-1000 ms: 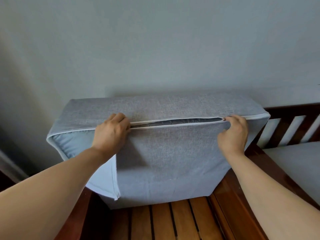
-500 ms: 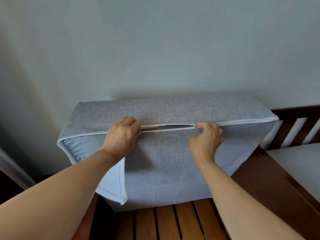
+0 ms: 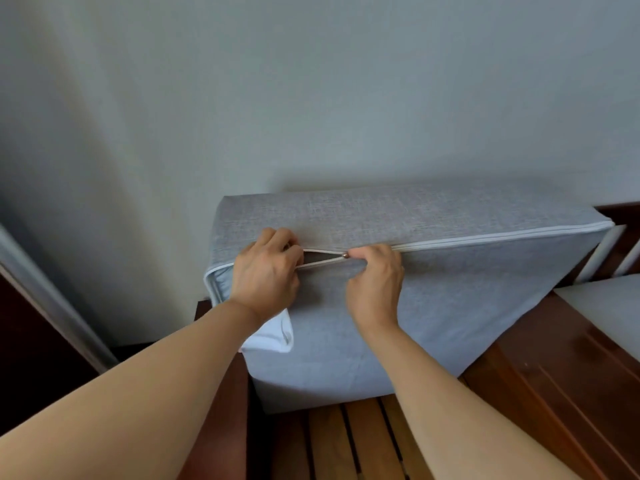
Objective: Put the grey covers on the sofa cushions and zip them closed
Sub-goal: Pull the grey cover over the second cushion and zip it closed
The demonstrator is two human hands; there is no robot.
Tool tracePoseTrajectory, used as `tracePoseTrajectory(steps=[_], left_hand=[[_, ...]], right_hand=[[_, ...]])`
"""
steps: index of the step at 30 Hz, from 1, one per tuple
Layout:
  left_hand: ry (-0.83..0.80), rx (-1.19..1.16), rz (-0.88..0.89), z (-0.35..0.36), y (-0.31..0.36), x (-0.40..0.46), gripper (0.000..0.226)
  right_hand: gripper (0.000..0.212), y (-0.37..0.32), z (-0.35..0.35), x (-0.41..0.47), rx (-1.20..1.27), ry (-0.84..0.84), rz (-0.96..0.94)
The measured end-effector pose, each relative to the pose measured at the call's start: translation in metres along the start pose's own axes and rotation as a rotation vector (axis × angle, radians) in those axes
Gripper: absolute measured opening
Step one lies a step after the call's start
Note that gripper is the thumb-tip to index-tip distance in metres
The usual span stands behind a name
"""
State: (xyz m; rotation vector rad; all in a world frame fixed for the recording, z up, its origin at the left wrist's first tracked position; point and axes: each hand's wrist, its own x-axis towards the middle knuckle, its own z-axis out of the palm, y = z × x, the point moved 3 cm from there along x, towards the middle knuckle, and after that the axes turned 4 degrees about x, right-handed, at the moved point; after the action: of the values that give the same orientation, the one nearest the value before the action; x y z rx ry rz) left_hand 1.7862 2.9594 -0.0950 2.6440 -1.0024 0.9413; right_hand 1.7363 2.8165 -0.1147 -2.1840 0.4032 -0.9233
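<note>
Grey woven cover (image 3: 450, 306), one, was fitted over one cushion standing on edge on the wooden slats (image 3: 353, 441) of one sofa frame (image 3: 554, 375), against the pale wall (image 3: 311, 98); its one white zip (image 3: 502, 237) lay closed from the right corner to the slider (image 3: 344, 255), with a short gap left open beyond. We counted two hands at that gap: our left hand (image 3: 266, 275) gripped the cover fabric at the open end with curled fingers, and our right hand (image 3: 375, 282) pinched the zip just beside the slider. One second pale cushion (image 3: 609, 306) lay at the far right.
</note>
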Motion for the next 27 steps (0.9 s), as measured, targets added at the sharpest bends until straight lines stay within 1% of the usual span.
tracePoseTrajectory(steps=[4,6,8,12,15,17,19,23,25,27], left_hand=[[0.028,0.02,-0.05,-0.015,-0.021,-0.007,0.019],[0.041,0.052,-0.072,-0.018,-0.025,-0.009,0.022],[0.027,0.092,-0.054,-0.019,-0.025,-0.013,0.022],[-0.043,0.101,0.019,-0.019,-0.04,-0.033,0.023],[0.01,0.066,-0.08,-0.024,-0.06,-0.042,0.022],[0.044,0.048,-0.108,-0.025,-0.065,-0.038,0.02],[0.061,0.046,-0.084,-0.025,-0.066,-0.036,0.02],[0.085,0.005,-0.077,-0.023,-0.069,-0.038,0.021],[0.101,-0.018,-0.09,-0.021,-0.071,-0.038,0.02],[0.113,-0.062,-0.108,-0.019,-0.073,-0.039,0.016]], right_hand=[[0.04,-0.002,0.002,-0.008,-0.008,0.042,0.09],[0.039,-0.006,0.008,-0.013,-0.008,0.042,0.104],[0.039,-0.008,0.012,-0.016,0.0,0.047,0.115],[0.04,-0.005,0.013,-0.016,0.042,0.056,0.149],[0.037,-0.009,0.014,-0.012,0.049,0.076,0.151],[0.036,-0.015,0.018,-0.012,0.05,0.071,0.134],[0.036,-0.023,0.025,-0.017,0.056,0.061,0.12],[0.038,-0.036,0.036,-0.029,0.053,0.096,0.108],[0.039,-0.049,0.044,-0.035,0.048,0.061,0.044],[0.04,-0.064,0.056,-0.043,0.04,-0.021,-0.053]])
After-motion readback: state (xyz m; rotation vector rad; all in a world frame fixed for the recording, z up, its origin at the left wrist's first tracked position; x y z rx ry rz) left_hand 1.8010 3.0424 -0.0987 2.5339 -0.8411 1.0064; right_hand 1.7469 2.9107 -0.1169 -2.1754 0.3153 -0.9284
